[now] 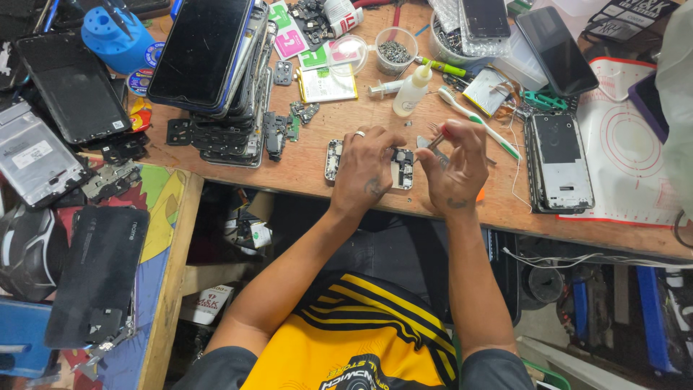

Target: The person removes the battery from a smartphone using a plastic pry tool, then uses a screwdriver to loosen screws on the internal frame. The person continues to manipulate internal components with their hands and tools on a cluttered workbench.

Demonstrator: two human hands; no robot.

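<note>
Phone (333, 159) lies opened, board exposed; left hand (368, 170) pins it, right hand (456, 162) pinches tweezers (435, 140). Disassembly seemingly midway; back not refitted.

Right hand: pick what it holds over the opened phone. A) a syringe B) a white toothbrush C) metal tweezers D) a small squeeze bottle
C: the right hand pinches thin metal tweezers above the opened phone, which the left hand steadies; the toothbrush, squeeze bottle and syringe lie untouched on the wooden table.
</note>
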